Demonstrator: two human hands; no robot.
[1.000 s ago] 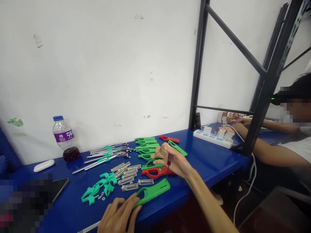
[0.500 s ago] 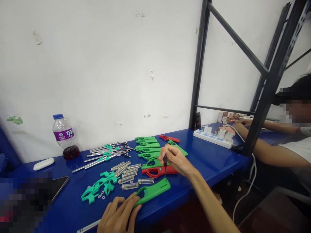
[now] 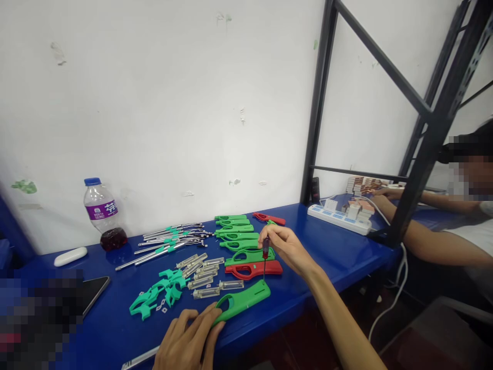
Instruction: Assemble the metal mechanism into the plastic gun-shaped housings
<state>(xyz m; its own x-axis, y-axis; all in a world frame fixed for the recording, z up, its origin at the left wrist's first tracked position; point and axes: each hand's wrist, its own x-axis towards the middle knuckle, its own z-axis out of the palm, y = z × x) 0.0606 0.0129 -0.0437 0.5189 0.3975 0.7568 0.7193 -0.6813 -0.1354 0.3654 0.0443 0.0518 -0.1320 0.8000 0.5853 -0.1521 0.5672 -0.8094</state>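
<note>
A green lighter casing (image 3: 246, 302) lies on the blue table near its front edge. Its looped end is gripped by my left hand (image 3: 188, 336), the fingers closed over it. My right hand (image 3: 287, 249) pinches the dark red handle of a screwdriver (image 3: 265, 252), held upright with its tip at the far right end of the casing. Just behind are a red casing (image 3: 265, 269) and several green casings (image 3: 236, 236). To the left lie clear plastic parts (image 3: 206, 293), teal triggers (image 3: 144, 306) and metal rods with teal pieces (image 3: 165, 250).
A bottle (image 3: 102, 213) and a white case (image 3: 70, 256) stand at the back left, with a phone (image 3: 94, 293) nearer. At right are a power strip (image 3: 339, 220), a dark metal frame (image 3: 419, 149) and another person's arm (image 3: 435, 241).
My right hand and the screwdriver have shifted slightly right, and the fingers sit a little higher on the handle. My left hand still holds the casing.
</note>
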